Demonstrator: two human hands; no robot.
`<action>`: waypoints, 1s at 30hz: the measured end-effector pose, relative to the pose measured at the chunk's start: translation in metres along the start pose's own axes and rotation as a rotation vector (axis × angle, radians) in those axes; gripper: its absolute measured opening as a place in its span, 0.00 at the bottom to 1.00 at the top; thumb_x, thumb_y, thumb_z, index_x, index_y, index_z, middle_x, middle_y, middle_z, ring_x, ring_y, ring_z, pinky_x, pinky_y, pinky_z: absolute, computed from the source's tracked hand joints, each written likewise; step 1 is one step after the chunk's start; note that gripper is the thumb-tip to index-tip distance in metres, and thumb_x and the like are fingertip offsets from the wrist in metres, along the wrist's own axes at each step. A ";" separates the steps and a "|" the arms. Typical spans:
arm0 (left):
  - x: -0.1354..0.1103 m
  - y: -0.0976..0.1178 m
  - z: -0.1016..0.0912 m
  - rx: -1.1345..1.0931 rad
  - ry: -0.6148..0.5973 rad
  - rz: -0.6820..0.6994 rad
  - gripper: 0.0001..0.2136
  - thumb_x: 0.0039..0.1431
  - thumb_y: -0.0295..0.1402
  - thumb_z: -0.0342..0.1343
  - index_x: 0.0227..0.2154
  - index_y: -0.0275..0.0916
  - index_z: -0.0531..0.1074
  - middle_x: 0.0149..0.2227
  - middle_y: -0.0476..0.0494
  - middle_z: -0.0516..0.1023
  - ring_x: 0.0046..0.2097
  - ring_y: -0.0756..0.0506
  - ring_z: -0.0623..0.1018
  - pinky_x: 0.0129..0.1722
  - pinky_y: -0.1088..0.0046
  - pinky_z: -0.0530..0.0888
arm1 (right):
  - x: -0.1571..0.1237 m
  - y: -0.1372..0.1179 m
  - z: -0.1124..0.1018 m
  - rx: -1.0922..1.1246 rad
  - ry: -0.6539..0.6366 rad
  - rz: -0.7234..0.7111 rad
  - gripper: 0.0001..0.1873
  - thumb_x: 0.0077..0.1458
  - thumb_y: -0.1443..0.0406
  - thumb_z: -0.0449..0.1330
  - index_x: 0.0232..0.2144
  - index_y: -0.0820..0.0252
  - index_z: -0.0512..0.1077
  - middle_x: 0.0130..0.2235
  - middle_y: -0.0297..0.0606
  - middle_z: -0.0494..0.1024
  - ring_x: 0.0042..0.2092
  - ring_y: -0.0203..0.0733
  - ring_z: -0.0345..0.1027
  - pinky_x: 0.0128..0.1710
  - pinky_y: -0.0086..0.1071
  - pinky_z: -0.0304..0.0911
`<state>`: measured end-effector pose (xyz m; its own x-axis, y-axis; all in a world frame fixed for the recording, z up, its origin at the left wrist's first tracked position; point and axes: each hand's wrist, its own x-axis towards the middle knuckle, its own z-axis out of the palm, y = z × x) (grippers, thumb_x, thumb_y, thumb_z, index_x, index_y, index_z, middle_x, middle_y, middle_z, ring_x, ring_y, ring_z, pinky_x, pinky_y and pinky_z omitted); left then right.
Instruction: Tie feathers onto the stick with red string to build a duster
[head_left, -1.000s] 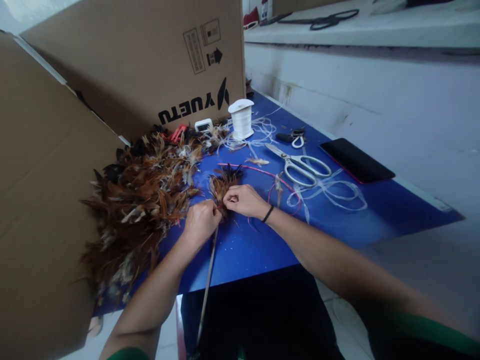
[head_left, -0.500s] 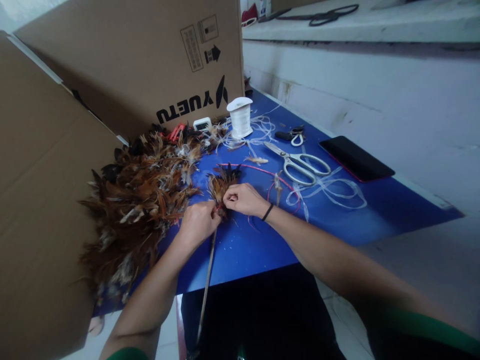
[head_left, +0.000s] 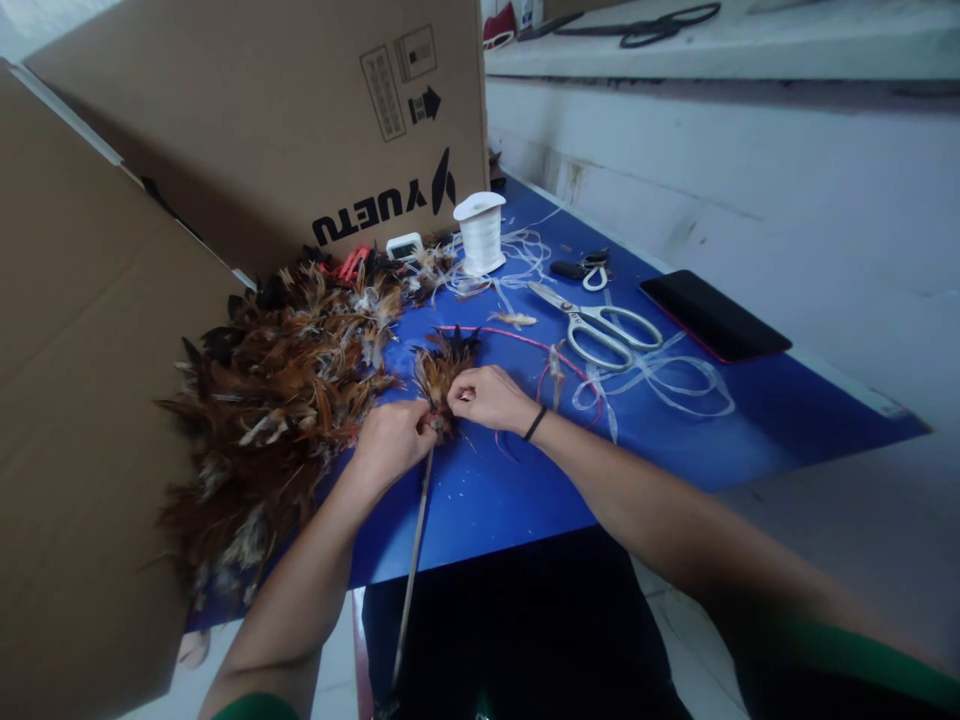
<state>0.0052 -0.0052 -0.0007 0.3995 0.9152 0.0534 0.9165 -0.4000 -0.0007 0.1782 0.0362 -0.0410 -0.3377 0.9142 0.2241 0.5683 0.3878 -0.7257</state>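
A small bundle of brown and black feathers (head_left: pixel 442 365) lies on the blue table, bound with red string (head_left: pixel 437 421) at the top of a thin stick (head_left: pixel 415 562). The stick slants down past the table edge toward my lap. At the left of the binding, my left hand (head_left: pixel 391 440) is closed in a pinch on the red string. My right hand (head_left: pixel 491 398), curled in a fist, grips the string close on the other side; a bit of reddish colour shows inside it. Fingertips hide most of the knot. A long pink cord (head_left: pixel 525 340) loops behind my right hand.
To the left spreads a big heap of feathers (head_left: pixel 277 410) against a cardboard box (head_left: pixel 247 130). Behind my hands stands a white ribbon spool (head_left: pixel 481 235). Scissors (head_left: pixel 592 325), loose clear ribbon (head_left: pixel 686 385), black-handled snips (head_left: pixel 581 270) and a phone (head_left: pixel 716 315) lie to the right.
My left hand has shifted slightly left and my right hand slightly right, so the gap between them is a little wider. More of the red binding shows. The stick stays put.
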 end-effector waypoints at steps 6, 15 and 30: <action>0.001 -0.007 -0.003 -0.091 -0.024 0.051 0.06 0.50 0.30 0.49 0.24 0.38 0.71 0.24 0.46 0.74 0.26 0.50 0.69 0.28 0.74 0.59 | -0.002 -0.005 -0.002 -0.043 -0.057 0.071 0.09 0.40 0.68 0.56 0.22 0.59 0.77 0.21 0.32 0.72 0.23 0.32 0.60 0.26 0.26 0.51; 0.001 -0.011 -0.008 -0.245 -0.074 0.068 0.06 0.48 0.29 0.50 0.20 0.36 0.70 0.19 0.49 0.68 0.23 0.53 0.65 0.25 0.76 0.57 | -0.004 -0.010 -0.002 -0.105 -0.114 0.089 0.08 0.39 0.67 0.57 0.21 0.59 0.77 0.20 0.31 0.71 0.23 0.31 0.57 0.25 0.27 0.50; 0.007 -0.008 0.000 -0.192 -0.093 -0.119 0.18 0.54 0.47 0.49 0.29 0.37 0.74 0.27 0.41 0.77 0.30 0.45 0.76 0.29 0.73 0.65 | -0.003 -0.003 -0.006 0.048 -0.165 0.054 0.07 0.42 0.65 0.59 0.22 0.60 0.77 0.18 0.30 0.69 0.22 0.30 0.57 0.23 0.26 0.49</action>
<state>0.0005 0.0046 -0.0002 0.2969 0.9536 -0.0502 0.9401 -0.2826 0.1908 0.1819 0.0326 -0.0353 -0.4284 0.9003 0.0769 0.5539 0.3288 -0.7649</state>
